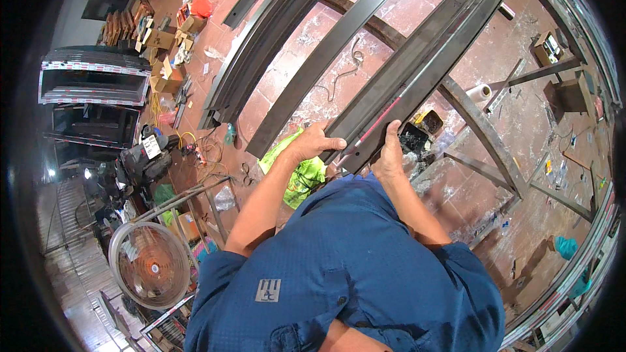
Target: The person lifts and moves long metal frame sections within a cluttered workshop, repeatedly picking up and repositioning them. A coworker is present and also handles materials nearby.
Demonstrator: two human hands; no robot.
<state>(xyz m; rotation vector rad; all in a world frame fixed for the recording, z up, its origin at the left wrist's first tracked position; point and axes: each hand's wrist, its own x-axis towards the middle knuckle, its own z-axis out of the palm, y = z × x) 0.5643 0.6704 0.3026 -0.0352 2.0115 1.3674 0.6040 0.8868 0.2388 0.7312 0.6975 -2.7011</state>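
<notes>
at near centre, pinches near end of long dark profile, slanting far right beside separate dark strip, by left edge with left hand, thumb on top; touches right edge with right hand, cannot tell whether closed beneath.

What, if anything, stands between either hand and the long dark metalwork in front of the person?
Nothing visible does: the left hand and right hand both touch the near end of the long dark metalwork, one at each side. The bright yellow-green item shows beneath the left hand, not between it and the metal.
</notes>
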